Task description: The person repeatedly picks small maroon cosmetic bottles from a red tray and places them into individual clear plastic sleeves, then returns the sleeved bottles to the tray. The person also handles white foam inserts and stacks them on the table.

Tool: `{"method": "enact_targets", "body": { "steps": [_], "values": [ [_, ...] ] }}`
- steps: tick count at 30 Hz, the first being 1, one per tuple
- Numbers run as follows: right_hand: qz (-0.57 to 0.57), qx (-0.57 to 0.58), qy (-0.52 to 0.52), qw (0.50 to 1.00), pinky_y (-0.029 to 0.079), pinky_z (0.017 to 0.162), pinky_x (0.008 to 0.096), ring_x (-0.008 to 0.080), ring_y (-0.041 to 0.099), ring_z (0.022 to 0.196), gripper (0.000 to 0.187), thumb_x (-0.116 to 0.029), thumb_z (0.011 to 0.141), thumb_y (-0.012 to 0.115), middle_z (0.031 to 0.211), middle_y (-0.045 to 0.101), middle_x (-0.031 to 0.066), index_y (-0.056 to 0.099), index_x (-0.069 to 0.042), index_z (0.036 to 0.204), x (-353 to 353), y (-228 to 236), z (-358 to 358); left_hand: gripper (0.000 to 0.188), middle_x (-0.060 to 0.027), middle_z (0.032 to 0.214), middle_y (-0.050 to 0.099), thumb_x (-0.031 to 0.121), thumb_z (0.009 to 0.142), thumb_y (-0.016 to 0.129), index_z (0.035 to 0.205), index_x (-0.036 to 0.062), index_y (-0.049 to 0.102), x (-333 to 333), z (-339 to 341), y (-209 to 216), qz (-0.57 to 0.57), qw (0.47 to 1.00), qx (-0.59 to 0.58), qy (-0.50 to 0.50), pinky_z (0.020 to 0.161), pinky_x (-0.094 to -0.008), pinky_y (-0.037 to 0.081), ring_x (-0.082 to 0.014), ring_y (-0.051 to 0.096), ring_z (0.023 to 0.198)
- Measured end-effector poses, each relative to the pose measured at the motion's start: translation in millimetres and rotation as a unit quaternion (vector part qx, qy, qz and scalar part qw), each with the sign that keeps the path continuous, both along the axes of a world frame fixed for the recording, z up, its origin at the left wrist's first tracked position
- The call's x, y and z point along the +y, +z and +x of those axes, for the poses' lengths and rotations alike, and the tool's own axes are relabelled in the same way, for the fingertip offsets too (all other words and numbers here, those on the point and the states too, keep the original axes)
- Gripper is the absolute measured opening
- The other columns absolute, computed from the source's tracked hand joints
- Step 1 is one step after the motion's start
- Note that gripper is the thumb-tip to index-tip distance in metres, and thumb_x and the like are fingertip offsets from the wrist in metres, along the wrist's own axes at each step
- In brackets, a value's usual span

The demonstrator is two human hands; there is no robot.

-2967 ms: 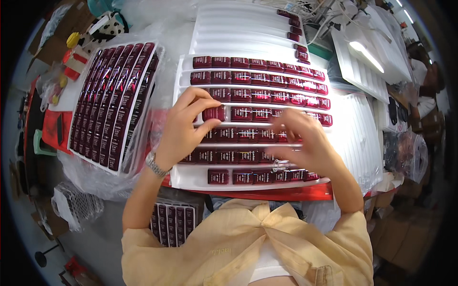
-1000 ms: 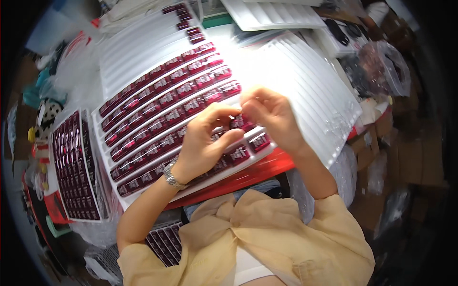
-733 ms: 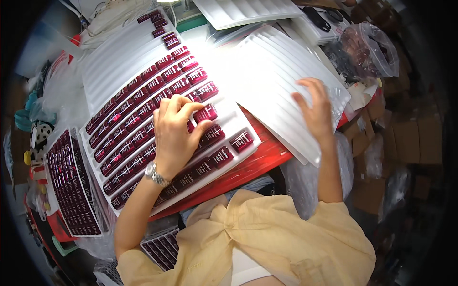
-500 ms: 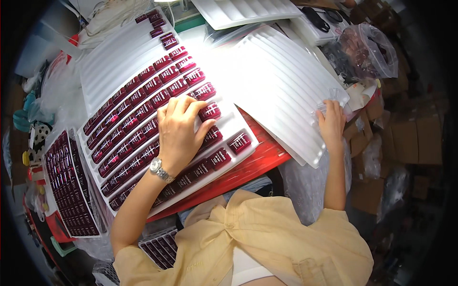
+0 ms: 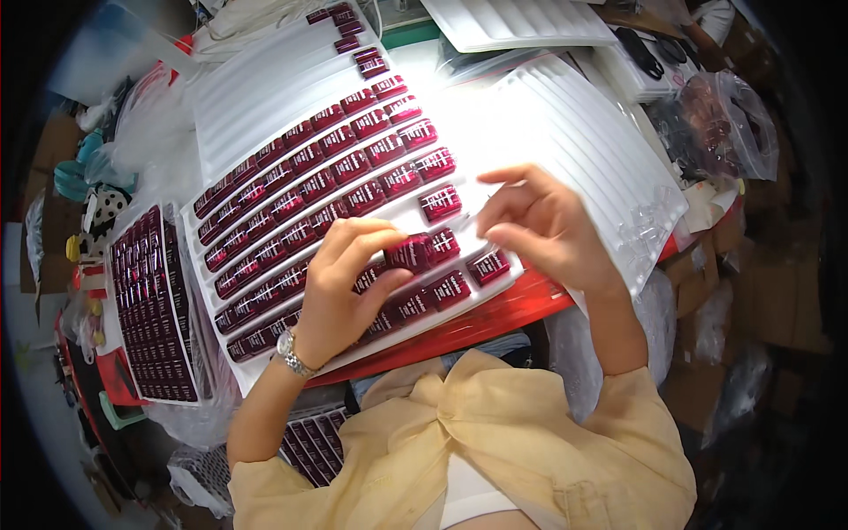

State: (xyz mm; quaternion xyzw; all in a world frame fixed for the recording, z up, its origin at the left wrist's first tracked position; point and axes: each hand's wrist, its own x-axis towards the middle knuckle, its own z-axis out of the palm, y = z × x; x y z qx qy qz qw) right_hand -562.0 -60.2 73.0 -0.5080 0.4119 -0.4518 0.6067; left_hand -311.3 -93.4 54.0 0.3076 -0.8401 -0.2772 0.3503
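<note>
My left hand (image 5: 340, 291), with a metal watch (image 5: 291, 352) on its wrist, grips a small dark red bottle (image 5: 410, 253) between thumb and fingers. It is lifted a little over the ribbed white tray (image 5: 484, 299), where rows of similar dark red bottles (image 5: 367, 168) with white print lie. My right hand (image 5: 548, 225) is to the right of that bottle. Its thumb and fingers come together around what looks like a small clear plastic piece (image 5: 471, 223), blurred by motion. Several similar clear pieces (image 5: 652, 228) lie on the white ribbed sheet (image 5: 583, 150) at the right.
Another tray packed with dark red bottles (image 5: 150, 309) stands at the left. A red surface (image 5: 521, 299) shows under the near tray edge. Farther back are an additional white ribbed tray (image 5: 521, 22) and a clear bag (image 5: 729, 124). Cardboard boxes (image 5: 751, 265) stand at the right.
My right hand has come left from the clear pieces to beside the left hand. My left hand has lifted a bottle from its row. The whole view has shifted somewhat.
</note>
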Motion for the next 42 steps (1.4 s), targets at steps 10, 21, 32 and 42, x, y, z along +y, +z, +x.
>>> {"method": "enact_targets", "body": {
  "steps": [10, 21, 32, 42],
  "values": [
    [-0.108, 0.266, -0.039, 0.957, 0.045, 0.055, 0.0251, 0.0107, 0.055, 0.060, 0.041, -0.015, 0.073, 0.082, 0.066, 0.057, 0.0064, 0.051, 0.001, 0.094, -10, -8, 29, 0.033, -0.0117, 0.095, 0.063, 0.000, 0.070, 0.076, 0.100, 0.0016, 0.064, 1, -8, -4, 0.112, 0.991, 0.068, -0.013, 0.072, -0.0348, 0.052, -0.0275, 0.063, 0.083],
    [0.025, 0.748, -0.241, 0.618, 0.046, 0.088, 0.0421, 0.0359, 0.056, 0.103, 0.029, -0.006, 0.083, 0.061, 0.106, 0.063, 0.0180, 0.060, 0.000, 0.111, 57, -79, -166, 0.035, -0.0027, 0.094, 0.059, 0.019, 0.069, 0.078, 0.100, 0.0071, 0.068, -21, -19, -19, -0.144, 0.973, -0.153, 0.098, 0.079, -0.0357, 0.039, -0.0204, 0.052, 0.090],
    [-0.126, 0.157, -0.218, 0.955, 0.037, 0.049, 0.0182, 0.0040, 0.051, 0.061, 0.024, -0.007, 0.092, 0.060, 0.072, 0.054, -0.0019, 0.050, -0.001, 0.114, -7, -30, -22, 0.036, -0.0076, 0.096, 0.063, 0.012, 0.070, 0.079, 0.101, 0.0035, 0.064, -3, 30, -6, -0.014, 0.991, -0.073, 0.107, 0.077, -0.0362, 0.047, -0.0256, 0.059, 0.087],
    [-0.300, 0.348, 0.001, 0.888, 0.045, 0.050, 0.0368, 0.0300, 0.062, 0.055, 0.070, -0.059, 0.083, 0.060, 0.061, 0.058, 0.0116, 0.046, -0.002, 0.122, -3, -15, 61, 0.033, -0.0112, 0.098, 0.064, 0.011, 0.072, 0.079, 0.099, 0.0034, 0.063, 23, 21, 7, 0.065, 0.997, 0.019, -0.021, 0.075, -0.0344, 0.050, -0.0262, 0.062, 0.088]
  ]
}}
